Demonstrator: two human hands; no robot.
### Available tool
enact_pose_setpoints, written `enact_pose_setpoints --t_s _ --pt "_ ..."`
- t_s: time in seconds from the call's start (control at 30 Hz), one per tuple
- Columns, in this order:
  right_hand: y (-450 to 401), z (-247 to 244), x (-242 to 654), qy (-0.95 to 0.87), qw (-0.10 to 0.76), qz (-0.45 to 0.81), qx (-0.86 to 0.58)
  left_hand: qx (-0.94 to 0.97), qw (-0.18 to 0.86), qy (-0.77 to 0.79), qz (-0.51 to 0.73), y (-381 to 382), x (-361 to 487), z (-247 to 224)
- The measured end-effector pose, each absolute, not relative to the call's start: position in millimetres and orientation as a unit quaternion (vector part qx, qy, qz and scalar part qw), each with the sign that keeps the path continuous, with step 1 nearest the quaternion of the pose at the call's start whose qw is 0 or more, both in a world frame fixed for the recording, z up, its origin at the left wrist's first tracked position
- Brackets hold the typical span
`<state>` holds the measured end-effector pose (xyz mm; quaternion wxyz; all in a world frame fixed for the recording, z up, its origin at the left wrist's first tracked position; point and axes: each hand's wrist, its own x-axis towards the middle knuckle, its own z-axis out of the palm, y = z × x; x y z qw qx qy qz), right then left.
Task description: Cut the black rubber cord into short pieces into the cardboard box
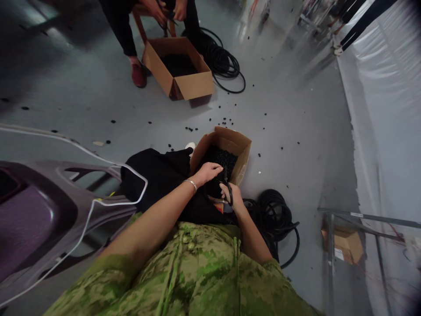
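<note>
My right hand [234, 194] is closed round a pair of black-handled scissors [230, 196], whose blades point up toward my left hand. My left hand [209, 172], with a bracelet at its wrist, has its fingers pinched together close to the blade tips. Whatever lies between those fingers is too dark and small to make out. Both hands are over an open cardboard box [244, 160] standing by my legs. Many small black pieces [226, 159] fill the inside of this box. Beside my right forearm lies a coil of black hose [274, 213] on the floor.
Ahead, a seated person works with both hands above another cardboard box [194, 86] of black bits, with a second hose coil [226, 63] beside it. Black bits dot the grey floor. A purple chair [29, 224] and white cable [118, 203] are left; a metal frame [330, 263] stands right.
</note>
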<state>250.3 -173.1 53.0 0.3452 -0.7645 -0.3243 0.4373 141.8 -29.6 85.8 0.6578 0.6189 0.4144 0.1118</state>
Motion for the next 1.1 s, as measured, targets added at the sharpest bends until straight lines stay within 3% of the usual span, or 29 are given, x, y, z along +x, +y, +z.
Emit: enact_pose_setpoints --t_s 1.1 --pt "-179 47 245 -0.341 0.333 0.393 -0.786 0.618 0.662 0.411 0.105 -30 141 88"
